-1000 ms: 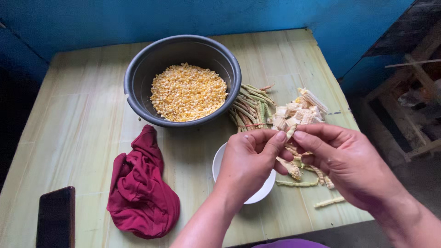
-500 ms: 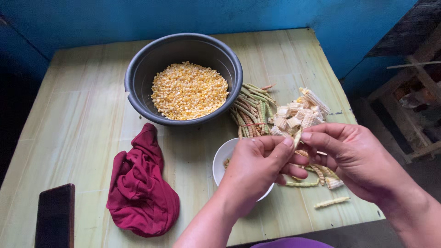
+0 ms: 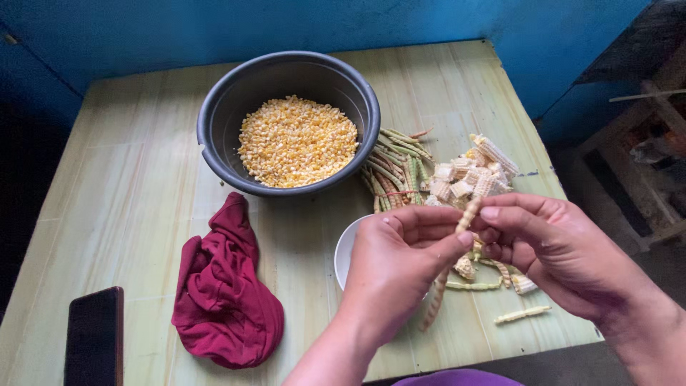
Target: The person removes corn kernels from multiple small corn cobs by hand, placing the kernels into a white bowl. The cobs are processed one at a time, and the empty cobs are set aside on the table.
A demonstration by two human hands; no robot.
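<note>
My left hand (image 3: 400,261) and right hand (image 3: 561,250) meet over the desk (image 3: 107,186), each grip closed on one thin stripped cob (image 3: 451,263), held aslant between thumbs and fingertips. Below my left hand, partly hidden, a white bowl (image 3: 345,250). Beyond: dark basin (image 3: 214,114) of yellow kernels (image 3: 299,141); beside it a bundle of thin cobs (image 3: 394,168) and a heap of cut cob pieces (image 3: 471,179). Left: crumpled maroon cloth (image 3: 225,293); near corner, a dark phone (image 3: 93,347). The cloth and bowl bound the near middle; the far-left desk surface lies open. The right desk edge runs just past the cob heap.
</note>
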